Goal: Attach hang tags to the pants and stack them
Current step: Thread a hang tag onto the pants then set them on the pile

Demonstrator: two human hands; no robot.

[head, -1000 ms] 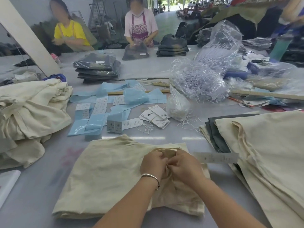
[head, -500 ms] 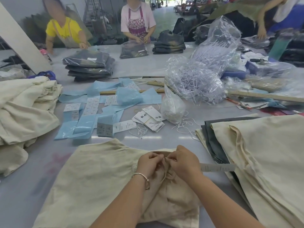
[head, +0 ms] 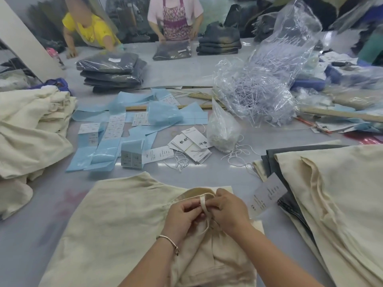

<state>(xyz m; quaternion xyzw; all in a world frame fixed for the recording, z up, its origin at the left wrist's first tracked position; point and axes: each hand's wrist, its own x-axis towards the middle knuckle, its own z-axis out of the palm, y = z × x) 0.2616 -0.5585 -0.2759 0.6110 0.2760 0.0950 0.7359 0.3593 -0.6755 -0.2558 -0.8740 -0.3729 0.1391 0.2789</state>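
Cream belt loop (head: 202, 204) between both grips

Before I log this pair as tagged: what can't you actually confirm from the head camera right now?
- Tag string: not visible at the belt loop; the left hand and right hand cover it.
- Hang tag: print too small to read, and its link to the cream pants isn't visible.
- Stack on the right: cut off by the frame edge, count unknown.

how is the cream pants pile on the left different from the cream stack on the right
The left pile is rumpled and heaped, while the right stack lies flat and folded. The right stack has grey pants under its top pair; the left pile shows only cream. Both rest on the grey table.
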